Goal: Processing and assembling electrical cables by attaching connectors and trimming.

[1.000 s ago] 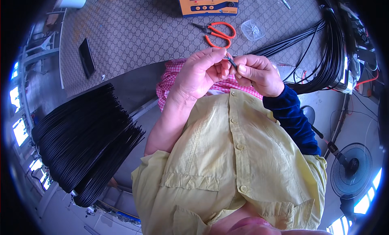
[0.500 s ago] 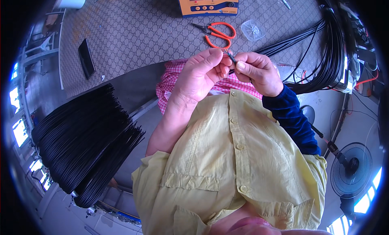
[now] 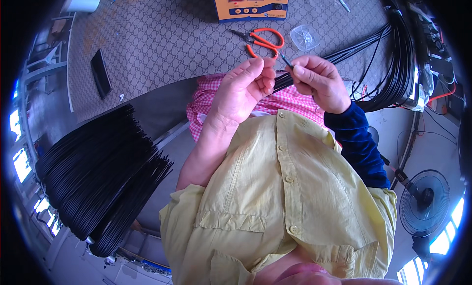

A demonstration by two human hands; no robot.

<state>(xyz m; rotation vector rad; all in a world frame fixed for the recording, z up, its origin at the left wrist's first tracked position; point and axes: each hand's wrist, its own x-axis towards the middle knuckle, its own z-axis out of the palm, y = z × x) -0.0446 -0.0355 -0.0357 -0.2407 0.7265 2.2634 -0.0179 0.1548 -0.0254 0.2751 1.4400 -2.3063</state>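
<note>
Between the thumb and fingers of my right hand (image 3: 322, 84) is the end of a thin black cable (image 3: 288, 63), its tip pointing up and left. My left hand (image 3: 249, 83) is just left of it, apart from the cable, thumb and fingertips pinched together. Whatever those fingertips may hold is too small to make out. Just beyond my hands, orange-handled scissors (image 3: 279, 36) with dark blades lie on the patterned tabletop (image 3: 172, 44), beside a small clear plastic dish (image 3: 305, 38).
An orange and blue control box (image 3: 251, 14) with red displays stands at the back. Black cables (image 3: 400, 64) lie coiled at the right; a large bundle of cut black cables (image 3: 93, 167) hangs at the left. A phone (image 3: 101, 73) lies near the table's left edge. A fan (image 3: 426, 201) stands lower right.
My hands have drawn apart. The right has moved slightly right with the cable end, and the left fingertips no longer touch it.
</note>
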